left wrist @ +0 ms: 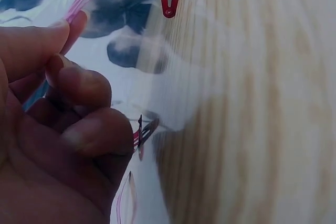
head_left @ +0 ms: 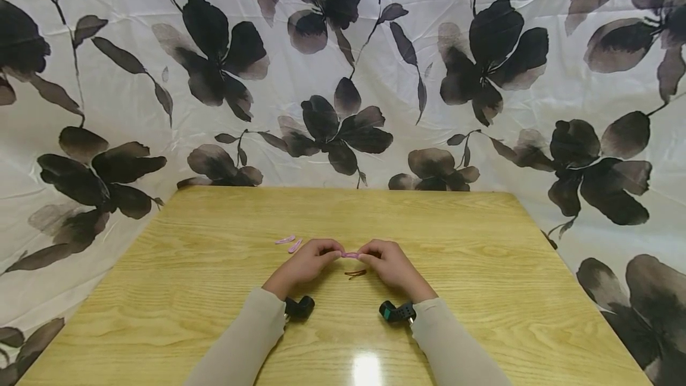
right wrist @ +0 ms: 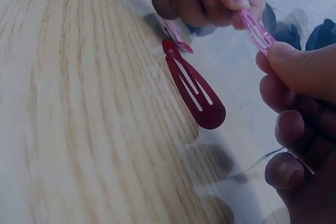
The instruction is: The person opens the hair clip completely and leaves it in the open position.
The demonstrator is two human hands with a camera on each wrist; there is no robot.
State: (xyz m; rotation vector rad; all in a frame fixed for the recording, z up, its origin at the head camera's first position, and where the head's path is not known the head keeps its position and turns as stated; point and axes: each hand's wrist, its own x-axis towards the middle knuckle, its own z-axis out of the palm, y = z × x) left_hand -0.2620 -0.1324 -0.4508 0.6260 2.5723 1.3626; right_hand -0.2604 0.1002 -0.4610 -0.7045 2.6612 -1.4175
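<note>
A pink snap hair clip [head_left: 351, 255] is stretched level between my two hands above the table. My left hand [head_left: 316, 258] pinches one end of it between thumb and forefinger. The other end is pinched by my right hand [head_left: 390, 261], and its slotted frame shows in the right wrist view [right wrist: 257, 32]. Under the fingertips, nearer to me, a dark red snap clip [right wrist: 197, 87] lies on the wood. Two more pink clips rest to the left of my left hand: one long pink clip [head_left: 285, 240] and another pink clip [head_left: 295, 246] beside it.
The wooden table [head_left: 214, 302] reaches back to a white cloth [head_left: 407, 136] with dark flowers, which hangs behind and along both sides. A black wrist strap [head_left: 399, 312] is on my right wrist, and a dark device [head_left: 300, 307] on my left.
</note>
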